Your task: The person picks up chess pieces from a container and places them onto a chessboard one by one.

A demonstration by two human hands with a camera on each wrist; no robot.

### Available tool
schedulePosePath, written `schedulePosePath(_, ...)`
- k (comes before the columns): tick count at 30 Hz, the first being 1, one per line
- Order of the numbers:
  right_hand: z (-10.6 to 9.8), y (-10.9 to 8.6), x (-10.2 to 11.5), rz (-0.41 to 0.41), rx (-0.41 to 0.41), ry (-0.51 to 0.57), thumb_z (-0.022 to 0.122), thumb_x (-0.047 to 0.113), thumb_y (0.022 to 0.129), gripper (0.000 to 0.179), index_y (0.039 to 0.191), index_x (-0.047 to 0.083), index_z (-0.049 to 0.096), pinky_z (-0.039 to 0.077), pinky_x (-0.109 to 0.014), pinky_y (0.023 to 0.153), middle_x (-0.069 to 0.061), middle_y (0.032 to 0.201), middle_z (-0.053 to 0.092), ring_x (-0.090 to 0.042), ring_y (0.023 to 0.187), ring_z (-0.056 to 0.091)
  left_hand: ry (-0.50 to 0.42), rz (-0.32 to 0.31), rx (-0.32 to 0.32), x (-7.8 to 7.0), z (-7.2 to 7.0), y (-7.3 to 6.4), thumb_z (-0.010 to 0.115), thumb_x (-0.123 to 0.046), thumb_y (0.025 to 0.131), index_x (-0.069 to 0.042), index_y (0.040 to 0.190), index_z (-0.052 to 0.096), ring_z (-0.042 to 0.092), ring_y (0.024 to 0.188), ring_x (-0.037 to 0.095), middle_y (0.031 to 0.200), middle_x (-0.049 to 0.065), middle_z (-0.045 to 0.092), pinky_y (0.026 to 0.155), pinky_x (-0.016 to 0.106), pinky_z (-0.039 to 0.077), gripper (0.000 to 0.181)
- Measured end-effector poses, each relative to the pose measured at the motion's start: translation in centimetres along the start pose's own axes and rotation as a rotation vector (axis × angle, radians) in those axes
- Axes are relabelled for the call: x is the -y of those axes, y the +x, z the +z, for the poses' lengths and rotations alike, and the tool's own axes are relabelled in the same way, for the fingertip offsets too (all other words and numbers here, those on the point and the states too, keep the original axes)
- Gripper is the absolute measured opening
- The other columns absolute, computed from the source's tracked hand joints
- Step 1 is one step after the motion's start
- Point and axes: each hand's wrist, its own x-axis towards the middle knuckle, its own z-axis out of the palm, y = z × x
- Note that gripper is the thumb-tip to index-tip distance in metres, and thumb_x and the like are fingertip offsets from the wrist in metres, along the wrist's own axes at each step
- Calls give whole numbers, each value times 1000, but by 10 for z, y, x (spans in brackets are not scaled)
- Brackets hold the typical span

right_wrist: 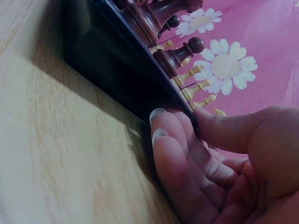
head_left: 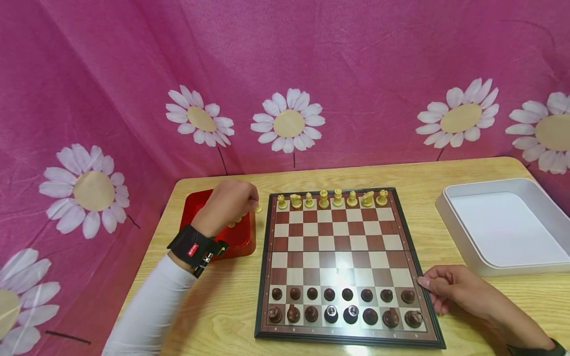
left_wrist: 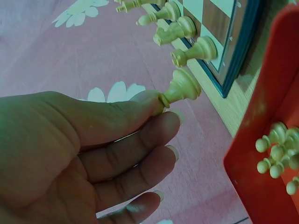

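Note:
My left hand is over the right side of a red box. Its thumb and forefinger pinch a cream chess pawn by the head, base pointing outward. Several more cream pawns lie in the box. On the chessboard, a row of cream pieces stands along the far edge, and two rows of dark brown pieces fill the near side. My right hand holds the board's right edge, thumb on the rim and curled fingers against the dark side.
A white tray sits on the wooden table at the right, behind my right hand. Past the table's back edge hangs a pink cloth with white daisies. Bare board squares lie between the cream and brown pieces.

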Motion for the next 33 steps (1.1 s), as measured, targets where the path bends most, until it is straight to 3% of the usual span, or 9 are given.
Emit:
schedulePosePath(7, 0, -1, 0, 9, -8, 1, 50, 19, 99, 27, 99, -8, 55, 54, -37, 55, -12, 71, 61, -22, 61, 61, 57, 37, -12, -11, 9, 9, 73, -17, 82, -16, 85, 75, 51, 68, 13, 73, -6, 64, 60, 27, 44, 3)
schedulePosePath(16, 1, 0, 1, 18, -19, -4, 51, 20, 99, 28, 98, -8, 55, 53, -36, 55, -13, 71, 61, -22, 60, 60, 39, 73, -20, -23, 19, 24, 76, -21, 80, -16, 91, 76, 52, 72, 12, 78, -5, 67, 62, 26, 46, 12)
schedulePosePath(27, 1, 0, 1, -2, -24, -8, 51, 19, 99, 28, 97, -8, 55, 53, -36, 54, -12, 70, 61, -21, 59, 61, 15, 70, 1, -30, 38, 35, 75, -20, 81, -17, 86, 76, 49, 64, 14, 64, -6, 59, 53, 26, 42, 6)
schedulePosePath(33, 1, -1, 1, 4, -25, 1, 52, 19, 98, 28, 98, -9, 55, 53, -36, 54, -12, 70, 61, -21, 59, 61, 44, 91, -5, -31, 44, 37, 72, -20, 83, -18, 79, 74, 49, 63, 13, 63, -7, 56, 53, 26, 41, 5)
